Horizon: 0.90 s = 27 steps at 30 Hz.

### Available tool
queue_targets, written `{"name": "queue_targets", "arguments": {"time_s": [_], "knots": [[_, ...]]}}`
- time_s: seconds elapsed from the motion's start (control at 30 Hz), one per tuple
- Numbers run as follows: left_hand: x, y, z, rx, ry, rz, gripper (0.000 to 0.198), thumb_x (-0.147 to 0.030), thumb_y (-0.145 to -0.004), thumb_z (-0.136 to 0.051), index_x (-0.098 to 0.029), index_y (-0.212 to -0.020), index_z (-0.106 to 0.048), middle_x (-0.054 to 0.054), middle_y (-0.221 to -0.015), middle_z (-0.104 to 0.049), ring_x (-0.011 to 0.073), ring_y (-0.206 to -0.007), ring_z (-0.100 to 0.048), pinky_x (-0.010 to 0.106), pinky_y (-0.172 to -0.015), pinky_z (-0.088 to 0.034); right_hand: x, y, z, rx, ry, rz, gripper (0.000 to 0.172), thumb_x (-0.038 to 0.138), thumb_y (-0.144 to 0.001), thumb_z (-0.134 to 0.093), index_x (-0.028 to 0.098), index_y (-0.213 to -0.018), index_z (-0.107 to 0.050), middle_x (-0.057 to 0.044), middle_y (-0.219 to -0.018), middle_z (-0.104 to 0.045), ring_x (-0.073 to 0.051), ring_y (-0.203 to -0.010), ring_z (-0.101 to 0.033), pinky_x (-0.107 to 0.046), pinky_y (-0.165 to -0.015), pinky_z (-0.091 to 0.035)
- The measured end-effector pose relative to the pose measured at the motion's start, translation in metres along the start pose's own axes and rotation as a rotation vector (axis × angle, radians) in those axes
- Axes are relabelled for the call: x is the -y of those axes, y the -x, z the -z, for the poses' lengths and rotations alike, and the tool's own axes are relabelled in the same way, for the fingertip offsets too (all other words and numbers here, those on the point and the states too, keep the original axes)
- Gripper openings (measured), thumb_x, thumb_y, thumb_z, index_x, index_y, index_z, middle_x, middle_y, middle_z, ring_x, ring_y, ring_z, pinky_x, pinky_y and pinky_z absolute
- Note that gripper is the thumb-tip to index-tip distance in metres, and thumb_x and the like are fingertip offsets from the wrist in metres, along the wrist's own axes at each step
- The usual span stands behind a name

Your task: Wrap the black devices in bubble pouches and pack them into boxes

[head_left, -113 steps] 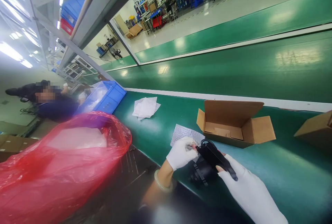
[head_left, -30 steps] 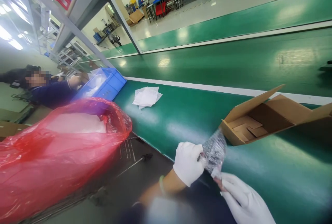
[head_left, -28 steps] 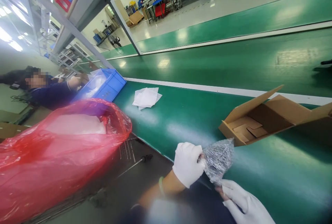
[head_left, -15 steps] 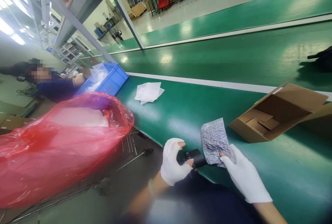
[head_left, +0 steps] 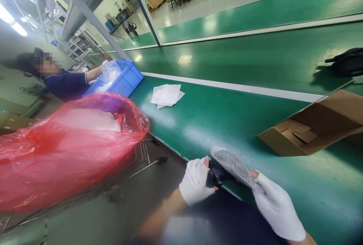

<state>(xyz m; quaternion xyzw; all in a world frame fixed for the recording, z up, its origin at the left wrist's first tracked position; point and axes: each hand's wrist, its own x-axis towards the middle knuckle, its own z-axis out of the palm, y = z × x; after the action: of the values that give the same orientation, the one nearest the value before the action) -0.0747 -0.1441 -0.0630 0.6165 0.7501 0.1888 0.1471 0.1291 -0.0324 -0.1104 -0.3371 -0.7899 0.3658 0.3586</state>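
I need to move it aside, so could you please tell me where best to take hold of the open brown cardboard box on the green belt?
Take the open brown cardboard box by its near long wall, coming from the belt's front edge: that wall is bare, while the flaps splay outward.

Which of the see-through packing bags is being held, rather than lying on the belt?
The silvery bubble-wrap bag at the belt's near edge, in the right hand; the flat white bags lie untouched.

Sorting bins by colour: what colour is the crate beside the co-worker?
Blue crate, clearest in the head view.

Bright ceiling lights glare off the green belt (head_left: 255, 59); edges warp, near foreground blurs.
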Motion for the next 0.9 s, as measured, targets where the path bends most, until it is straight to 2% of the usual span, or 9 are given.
{"name": "queue_targets", "arguments": {"time_s": [0.07, 0.17, 0.33, 0.43, 0.5, 0.6, 0.7, 0.8, 0.9], "knots": [[0.005, -0.006, 0.007, 0.019, 0.112, -0.057, 0.084, -0.038, -0.06, -0.075, -0.008, -0.132, -0.042, 0.017, -0.106, -0.062, 0.0349, -0.098, -0.062, 0.053, -0.085, -0.052, 0.005, -0.006, 0.004, 0.026, 0.003, 0.129, 0.024, 0.019, -0.087, -0.048, 0.022, -0.106, -0.062, -0.006, -0.103, -0.068, -0.022, -0.091, -0.066, -0.035, -0.081, -0.055], [0.005, -0.015, 0.021, 0.014, 0.381, 0.04, 0.078, -0.047, -0.062, -0.077, -0.017, -0.129, -0.049, 0.01, -0.112, -0.064, 0.031, -0.105, -0.062, 0.046, -0.094, -0.051, 0.016, -0.02, 0.009, 0.146, -0.014, 0.263, 0.034, 0.011, -0.086, -0.043, 0.023, -0.11, -0.064, -0.006, -0.107, -0.067, -0.02, -0.096, -0.065, -0.033, -0.08, -0.055], [0.0, -0.024, 0.031, 0.004, 0.59, 0.127, 0.048, -0.054, -0.087, -0.053, -0.02, -0.121, -0.058, 0.005, -0.111, -0.067, 0.0258, -0.104, -0.063, 0.036, -0.094, -0.052, 0.029, -0.039, 0.01, 0.16, 0.027, 0.412, 0.041, 0.005, -0.085, -0.042, 0.025, -0.117, -0.057, -0.008, -0.122, -0.06, -0.018, -0.108, -0.06, -0.032, -0.084, -0.053], [0.002, -0.026, 0.027, -0.037, 0.62, 0.033, 0.065, -0.068, -0.087, -0.039, -0.019, -0.128, -0.054, 0.012, -0.124, -0.059, 0.0268, -0.116, -0.057, 0.041, -0.104, -0.045, 0.032, -0.049, 0.009, 0.198, 0.022, 0.358, 0.033, 0.01, -0.09, -0.039, 0.023, -0.118, -0.052, -0.012, -0.136, -0.049, -0.018, -0.113, -0.057, -0.031, -0.086, -0.052], [0.006, -0.028, 0.025, -0.027, 0.554, -0.023, 0.09, -0.078, -0.07, -0.055, -0.017, -0.135, -0.046, 0.016, -0.131, -0.051, 0.0314, -0.122, -0.051, 0.047, -0.108, -0.041, 0.033, -0.054, 0.009, 0.292, -0.025, 0.253, 0.03, 0.018, -0.094, -0.036, 0.023, -0.119, -0.051, -0.01, -0.132, -0.054, -0.016, -0.107, -0.06, -0.028, -0.086, -0.053], [0.015, -0.032, 0.028, 0.094, 0.486, -0.08, 0.111, -0.064, -0.055, -0.079, -0.017, -0.144, -0.033, 0.017, -0.137, -0.046, 0.0334, -0.127, -0.047, 0.047, -0.108, -0.04, 0.031, -0.06, 0.008, 0.36, -0.109, 0.042, 0.031, 0.031, -0.095, -0.035, 0.022, -0.118, -0.055, -0.007, -0.117, -0.063, -0.016, -0.099, -0.064, -0.026, -0.086, -0.053], [0.022, -0.037, 0.032, 0.195, 0.509, -0.031, 0.081, -0.058, -0.073, -0.069, -0.02, -0.14, -0.042, 0.011, -0.125, -0.06, 0.0293, -0.114, -0.058, 0.041, -0.099, -0.048, 0.025, -0.06, 0.005, 0.34, -0.148, -0.03, 0.032, 0.033, -0.094, -0.036, 0.022, -0.116, -0.057, -0.006, -0.117, -0.064, -0.017, -0.098, -0.064, -0.026, -0.086, -0.054], [0.024, -0.041, 0.033, 0.14, 0.518, 0.028, 0.055, -0.06, -0.089, -0.046, -0.018, -0.123, -0.059, 0.008, -0.108, -0.068, 0.0268, -0.099, -0.064, 0.038, -0.089, -0.051, 0.023, -0.054, 0.001, 0.298, -0.112, 0.118, 0.031, 0.023, -0.094, -0.036, 0.025, -0.121, -0.052, -0.006, -0.126, -0.059, -0.015, -0.106, -0.061, -0.027, -0.092, -0.05], [0.02, -0.04, 0.03, 0.121, 0.551, -0.019, 0.058, -0.058, -0.082, -0.059, -0.017, -0.123, -0.059, 0.009, -0.116, -0.066, 0.0271, -0.107, -0.062, 0.038, -0.094, -0.05, 0.029, -0.045, -0.001, 0.292, 0.001, 0.289, 0.034, 0.017, -0.094, -0.036, 0.024, -0.126, -0.045, -0.01, -0.136, -0.05, -0.017, -0.116, -0.055, -0.031, -0.093, -0.05]]}}
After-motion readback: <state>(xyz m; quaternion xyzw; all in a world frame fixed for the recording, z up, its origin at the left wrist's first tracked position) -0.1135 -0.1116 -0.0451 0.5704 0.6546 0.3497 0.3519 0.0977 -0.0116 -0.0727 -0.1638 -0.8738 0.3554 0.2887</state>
